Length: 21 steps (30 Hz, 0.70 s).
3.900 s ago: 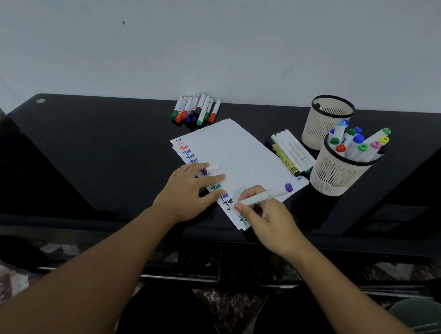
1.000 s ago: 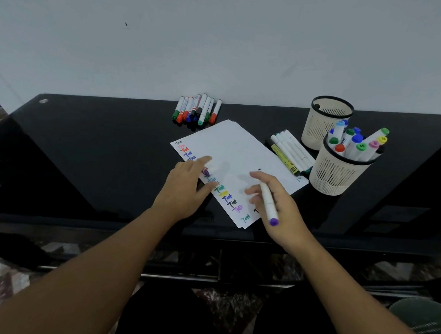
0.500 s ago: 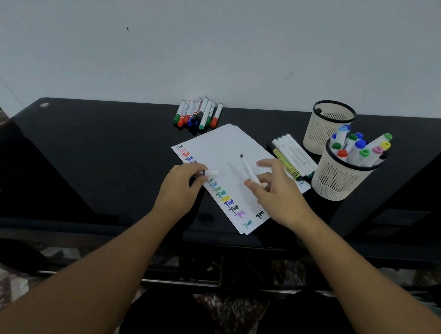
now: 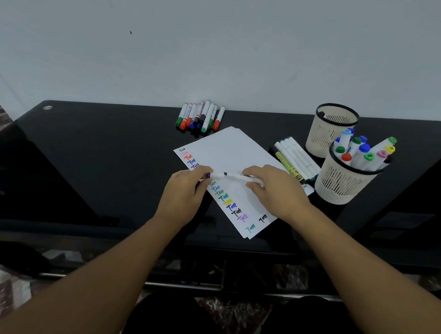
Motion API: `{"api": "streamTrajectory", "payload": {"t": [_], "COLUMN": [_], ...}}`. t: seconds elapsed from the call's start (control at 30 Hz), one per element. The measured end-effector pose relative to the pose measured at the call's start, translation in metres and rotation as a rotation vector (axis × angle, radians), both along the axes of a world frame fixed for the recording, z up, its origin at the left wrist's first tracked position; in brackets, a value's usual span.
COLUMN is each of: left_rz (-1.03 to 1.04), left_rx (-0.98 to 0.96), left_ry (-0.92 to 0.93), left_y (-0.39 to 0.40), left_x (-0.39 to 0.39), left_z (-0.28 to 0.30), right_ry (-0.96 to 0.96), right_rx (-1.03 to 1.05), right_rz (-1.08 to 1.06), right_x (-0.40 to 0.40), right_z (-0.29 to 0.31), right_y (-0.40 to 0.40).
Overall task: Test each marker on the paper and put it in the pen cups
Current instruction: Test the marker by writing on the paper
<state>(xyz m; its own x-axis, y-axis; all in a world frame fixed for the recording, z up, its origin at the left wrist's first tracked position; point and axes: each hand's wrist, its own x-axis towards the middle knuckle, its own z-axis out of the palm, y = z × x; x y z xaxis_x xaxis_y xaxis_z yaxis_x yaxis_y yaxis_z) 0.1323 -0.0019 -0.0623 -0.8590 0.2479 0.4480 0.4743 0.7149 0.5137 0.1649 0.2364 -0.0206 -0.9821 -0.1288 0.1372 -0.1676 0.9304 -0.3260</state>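
1. The left hand [image 4: 184, 190] pinches the cap [image 4: 215, 176]; the right hand [image 4: 272, 193] grips the marker [image 4: 235, 177], at frame centre over the paper [image 4: 230, 152].
2. If the cap meets the tip crooked, ink may stain the fingers.
3. The full cup [image 4: 342, 182], right of centre, may tip at insertion.

marker [image 4: 235, 177] w/ cap [image 4: 215, 176], both hands, over paper [image 4: 230, 152]

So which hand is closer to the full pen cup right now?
Right. The right hand grips the marker just left of the full pen cup; the left hand is farther left, across the paper.
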Motion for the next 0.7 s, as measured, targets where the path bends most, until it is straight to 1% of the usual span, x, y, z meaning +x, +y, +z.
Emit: {"api": "streamTrajectory", "payload": {"t": [0.13, 0.23, 0.37, 0.4, 0.5, 0.57, 0.7], "left_rz": [0.019, 0.004, -0.022, -0.018, -0.016, -0.044, -0.088], "left_rx": [0.046, 0.028, -0.008, -0.006, 0.006, -0.031, -0.101], "left_ry": [-0.027, -0.021, 0.008, 0.002, -0.019, -0.016, 0.022], "left_y": [-0.001, -0.002, -0.001, 0.000, -0.001, -0.001, 0.001], "left_x": [-0.002, -0.002, 0.001, 0.002, 0.001, 0.000, 0.004], "left_z": [-0.002, -0.004, -0.002, -0.002, -0.001, 0.000, 0.002], "right_ry": [0.010, 0.003, 0.026, 0.029, 0.023, 0.017, 0.017], "right_rx": [-0.022, -0.057, -0.008, -0.018, -0.134, -0.156, -0.132], "right_rz": [-0.009, 0.026, 0.063, 0.063, 0.054, 0.065, 0.111], "right_x": [-0.001, 0.000, -0.004, -0.005, -0.006, -0.006, -0.008], "right_z": [-0.006, -0.009, -0.011, -0.012, -0.014, -0.016, -0.017], "right_y": [0.005, 0.004, 0.003, 0.004, 0.007, 0.006, -0.004]}}
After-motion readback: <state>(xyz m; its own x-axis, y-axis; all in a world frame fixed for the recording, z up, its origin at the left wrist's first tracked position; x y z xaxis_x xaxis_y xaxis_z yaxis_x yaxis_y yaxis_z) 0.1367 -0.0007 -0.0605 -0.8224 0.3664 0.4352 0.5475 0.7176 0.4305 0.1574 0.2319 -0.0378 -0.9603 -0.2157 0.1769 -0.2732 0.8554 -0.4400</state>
